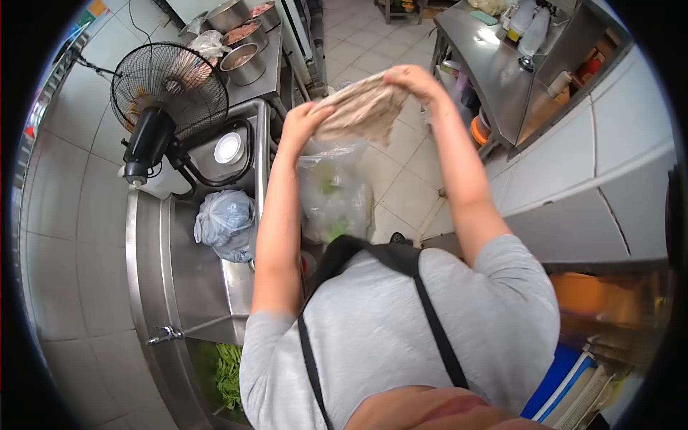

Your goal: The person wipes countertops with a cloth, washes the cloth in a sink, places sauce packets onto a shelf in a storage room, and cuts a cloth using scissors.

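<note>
A beige, striped-looking cloth (362,113) hangs stretched between my two raised hands, out in front of me. My left hand (304,123) grips its left edge, thumb on top. At the upper right corner, my right hand (416,82) is closed on the same cloth, and a loose corner droops below it. Beneath the cloth, on the floor, stands a clear plastic bag (335,193) with something green inside; neither hand touches it.
At left, a steel sink (208,287) holds a tied bluish plastic bag (226,222) and leafy greens (229,376). A black fan (168,93) stands beside metal pots (244,64). A steel counter (476,43) with bottles (534,32) is at right.
</note>
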Tool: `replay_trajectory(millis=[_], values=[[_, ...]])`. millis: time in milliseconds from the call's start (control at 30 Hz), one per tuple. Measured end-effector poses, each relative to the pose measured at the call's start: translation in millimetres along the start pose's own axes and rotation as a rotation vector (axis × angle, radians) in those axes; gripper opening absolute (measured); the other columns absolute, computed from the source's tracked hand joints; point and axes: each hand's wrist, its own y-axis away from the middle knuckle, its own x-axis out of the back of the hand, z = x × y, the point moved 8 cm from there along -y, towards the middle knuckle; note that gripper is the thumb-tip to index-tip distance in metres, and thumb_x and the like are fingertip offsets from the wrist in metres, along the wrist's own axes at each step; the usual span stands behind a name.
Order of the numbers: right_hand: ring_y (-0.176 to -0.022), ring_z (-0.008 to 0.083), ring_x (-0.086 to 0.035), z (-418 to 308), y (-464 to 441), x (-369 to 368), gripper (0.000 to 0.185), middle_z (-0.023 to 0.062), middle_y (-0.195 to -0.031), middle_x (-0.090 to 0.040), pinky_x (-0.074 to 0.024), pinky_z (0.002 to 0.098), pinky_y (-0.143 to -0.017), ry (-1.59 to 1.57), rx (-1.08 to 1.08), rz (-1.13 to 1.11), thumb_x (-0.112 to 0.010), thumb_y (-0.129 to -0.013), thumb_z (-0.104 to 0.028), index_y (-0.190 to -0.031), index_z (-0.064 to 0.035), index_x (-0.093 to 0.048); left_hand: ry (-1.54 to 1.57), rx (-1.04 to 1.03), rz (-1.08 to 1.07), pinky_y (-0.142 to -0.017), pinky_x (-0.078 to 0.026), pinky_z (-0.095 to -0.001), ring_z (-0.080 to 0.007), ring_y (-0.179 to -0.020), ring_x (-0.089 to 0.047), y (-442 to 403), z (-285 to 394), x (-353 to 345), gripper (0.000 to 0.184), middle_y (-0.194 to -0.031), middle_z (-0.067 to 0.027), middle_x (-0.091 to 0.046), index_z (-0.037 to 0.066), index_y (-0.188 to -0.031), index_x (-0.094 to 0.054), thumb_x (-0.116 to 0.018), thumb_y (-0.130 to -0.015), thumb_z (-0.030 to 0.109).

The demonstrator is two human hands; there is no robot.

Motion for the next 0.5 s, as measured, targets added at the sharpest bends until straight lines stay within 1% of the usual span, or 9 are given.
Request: replay_trajectory(millis=[67,133,200,233,300,367,400,433,500], values=[[-0.080,0.0111,-0.057,-4.5,-16.5,43.3,0.031,0.0054,-0.088,-0.062,-0.0455,0.0230,-0.072,-0.128,-0.043,0.075,-0.069,-0.075,-0.022,-0.095,-0.0010,-0.061,0.030,-0.023,-0.068,-0.063,-0.041,-0.0212,-0.0072,-0.067,-0.052,-39.0,11.9,-16.0,0.036,-0.073,-0.0034,-0.061,-0.001,-0.085,-0.065,-0.070,-0.072,0.033],[-0.072,0.0097,-0.059,-1.7,-33.6,79.1,0.027,0.0055,-0.087,-0.062,-0.0486,0.0209,-0.065,-0.233,-0.046,0.085,-0.068,-0.077,-0.020,-0.094,-0.0013,-0.058,0.060,-0.044,-0.076,-0.065,-0.042,-0.0218,-0.0081,-0.069,-0.054,-79.1,8.1,-26.7,0.038,-0.076,-0.0039,-0.062,-0.002,-0.088,-0.064,-0.069,-0.072,0.033],[-0.071,0.0093,-0.059,0.6,-59.2,113.3,0.026,0.0053,-0.086,-0.062,-0.0492,0.0204,-0.063,-0.242,-0.040,0.102,-0.068,-0.077,-0.019,-0.093,-0.0016,-0.057,0.548,-0.013,-0.168,-0.072,-0.045,-0.0252,-0.0126,-0.076,-0.058,-117.5,6.4,-48.8,0.043,-0.086,-0.0062,-0.063,-0.004,-0.095,-0.061,-0.068,-0.074,0.033],[-0.074,0.0103,-0.060,4.6,-68.3,127.8,0.028,0.0061,-0.088,-0.061,-0.0496,0.0214,-0.064,-0.207,-0.085,0.140,-0.068,-0.078,-0.021,-0.095,-0.0012,-0.057,0.610,0.006,-0.203,-0.077,-0.045,-0.0281,-0.0161,-0.085,-0.059,-134.1,9.3,-56.3,0.042,-0.095,-0.0094,-0.062,-0.005,-0.100,-0.059,-0.066,-0.077,0.030],[-0.077,0.0113,-0.060,11.4,-85.5,152.1,0.031,0.0068,-0.090,-0.061,-0.0499,0.0224,-0.066,-0.172,-0.123,0.190,-0.067,-0.078,-0.023,-0.097,-0.0009,-0.056,0.748,0.020,-0.273,-0.081,-0.045,-0.0293,-0.0196,-0.094,-0.057,-164.9,16.3,-72.0,0.046,-0.103,-0.0119,-0.060,-0.006,-0.107,-0.055,-0.061,-0.081,0.032],[-0.090,0.0158,-0.058,1.7,-104.6,169.9,0.040,0.0092,-0.096,-0.059,-0.0487,0.0281,-0.076,-0.543,0.122,0.213,-0.063,-0.081,-0.033,-0.103,-0.0007,-0.055,1.070,-0.080,-0.283,-0.089,-0.043,-0.0354,-0.0259,-0.106,-0.052,-203.8,25.0,-85.4,0.059,-0.114,-0.0148,-0.054,-0.005,-0.116,-0.047,-0.053,-0.084,0.044],[-0.101,0.0197,-0.053,16.3,-119.2,166.3,0.050,0.0103,-0.103,-0.057,-0.0431,0.0339,-0.088,-0.778,0.054,0.159,-0.057,-0.082,-0.043,-0.109,-0.0006,-0.053,1.290,-0.044,-0.382,-0.098,-0.034,-0.0423,-0.0292,-0.118,-0.042,-219.9,25.8,-96.4,0.068,-0.125,-0.0160,-0.046,-0.002,-0.124,-0.040,-0.041,-0.085,0.054],[-0.105,0.0215,-0.051,27.4,-120.9,157.9,0.056,0.0098,-0.106,-0.057,-0.0388,0.0365,-0.093,-0.881,-0.016,0.102,-0.055,-0.081,-0.047,-0.113,-0.0011,-0.052,1.368,0.026,-0.422,-0.100,-0.031,-0.0437,-0.0304,-0.120,-0.039,-222.0,29.0,-110.6,0.073,-0.126,-0.0169,-0.045,-0.002,-0.125,-0.039,-0.036,-0.085,0.059],[-0.100,0.0207,-0.053,65.7,-141.0,151.2,0.049,0.0095,-0.106,-0.057,-0.0400,0.0374,-0.091,-0.745,-0.113,0.029,-0.055,-0.084,-0.040,-0.113,-0.0020,-0.051,1.366,0.171,-0.599,-0.094,-0.039,-0.0420,-0.0279,-0.116,-0.044,-243.2,2.9,-149.8,0.062,-0.124,-0.0156,-0.046,-0.001,-0.122,-0.041,-0.040,-0.087,0.051]])
